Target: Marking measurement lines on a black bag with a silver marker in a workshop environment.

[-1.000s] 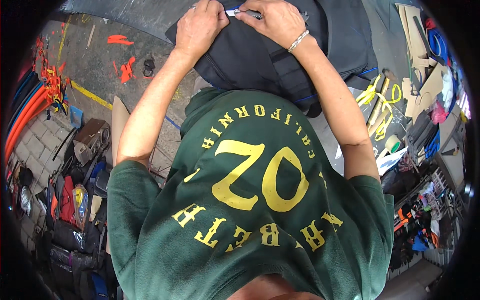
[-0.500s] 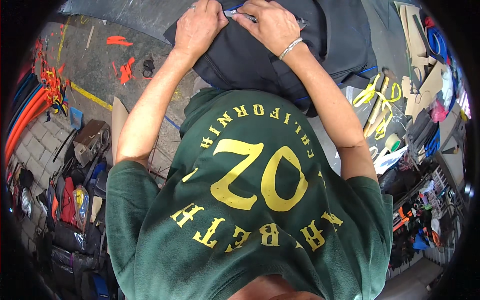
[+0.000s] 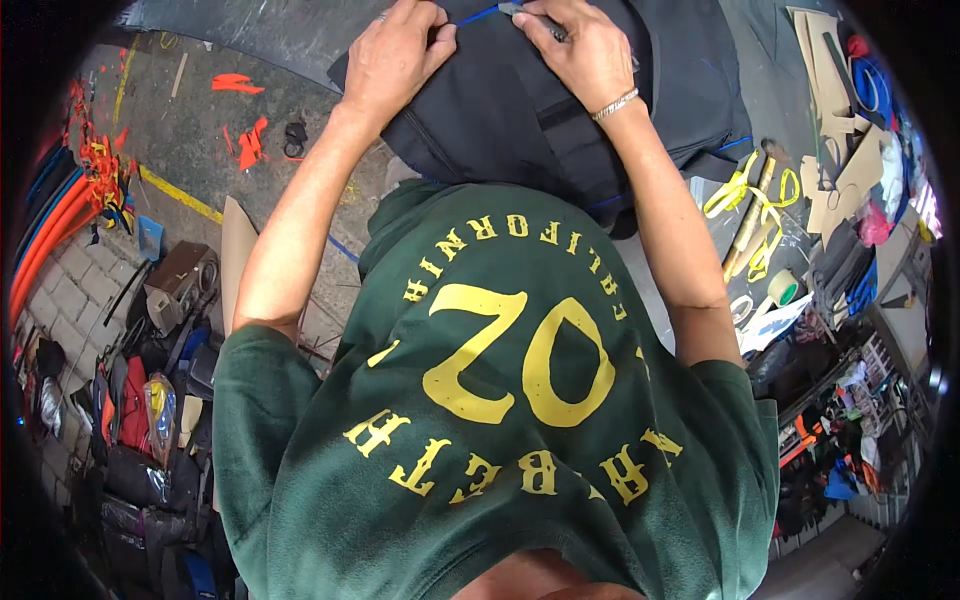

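Observation:
Black fabric [image 3: 490, 110] with straps lies bundled in front of me, and a blue edging [image 3: 478, 16] runs along its far side. My left hand [image 3: 393, 58] rests at the left of that edging with its thumb and fingers closed on the fabric's edge. Right of it, my right hand [image 3: 592, 58], with a chain bracelet on the wrist, grips a small metal tool [image 3: 510, 9]. The tool's pale tip meets the blue edging; its grip is mostly hidden in my fingers, so its exact kind is unclear.
Orange scraps [image 3: 238, 82] lie on the floor at left, near orange and blue strips [image 3: 60, 235]. Yellow straps [image 3: 735, 190], a tape roll [image 3: 783, 288] and brown cardboard pieces [image 3: 855, 185] lie at right. Black bags [image 3: 140, 470] crowd the lower left.
My right hand has moved right along the blue edging with the metal tool, away from my left hand. More of the edging shows between them. The left hand has barely moved.

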Demonstrator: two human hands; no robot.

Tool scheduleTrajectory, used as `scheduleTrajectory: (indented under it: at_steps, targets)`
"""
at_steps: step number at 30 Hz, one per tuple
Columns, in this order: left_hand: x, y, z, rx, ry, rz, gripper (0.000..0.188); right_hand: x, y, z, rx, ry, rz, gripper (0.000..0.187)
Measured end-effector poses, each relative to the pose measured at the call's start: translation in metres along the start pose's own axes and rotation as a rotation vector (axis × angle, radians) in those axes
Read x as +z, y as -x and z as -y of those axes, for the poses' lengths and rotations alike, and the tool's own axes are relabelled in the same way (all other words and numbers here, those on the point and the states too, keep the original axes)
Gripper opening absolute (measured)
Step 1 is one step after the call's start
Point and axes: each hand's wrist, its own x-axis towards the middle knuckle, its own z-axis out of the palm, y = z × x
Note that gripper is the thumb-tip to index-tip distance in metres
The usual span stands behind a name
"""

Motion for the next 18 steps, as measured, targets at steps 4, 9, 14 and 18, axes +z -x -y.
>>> scheduleTrajectory:
  at_steps: [4, 9, 14, 18]
  targets:
    - [-0.008, -0.004, 0.0, 0.088, 0.098, 0.046, 0.017, 0.005, 0.005, 0.003, -0.054, -0.082, -0.04, 0.021]
    - [-0.009, -0.014, -0.003, 0.091, -0.01, 0.161, 0.019, 0.007, 0.003, 0.005, -0.015, 0.037, 0.016, 0.022]
    - [-0.004, -0.028, -0.013, 0.091, -0.088, 0.189, 0.02, 0.007, 0.004, 0.008, -0.046, 0.074, 0.021, 0.018]
    - [0.004, -0.033, -0.02, 0.114, -0.161, 0.154, 0.02, 0.006, 0.009, 0.012, -0.014, 0.107, -0.007, 0.017]
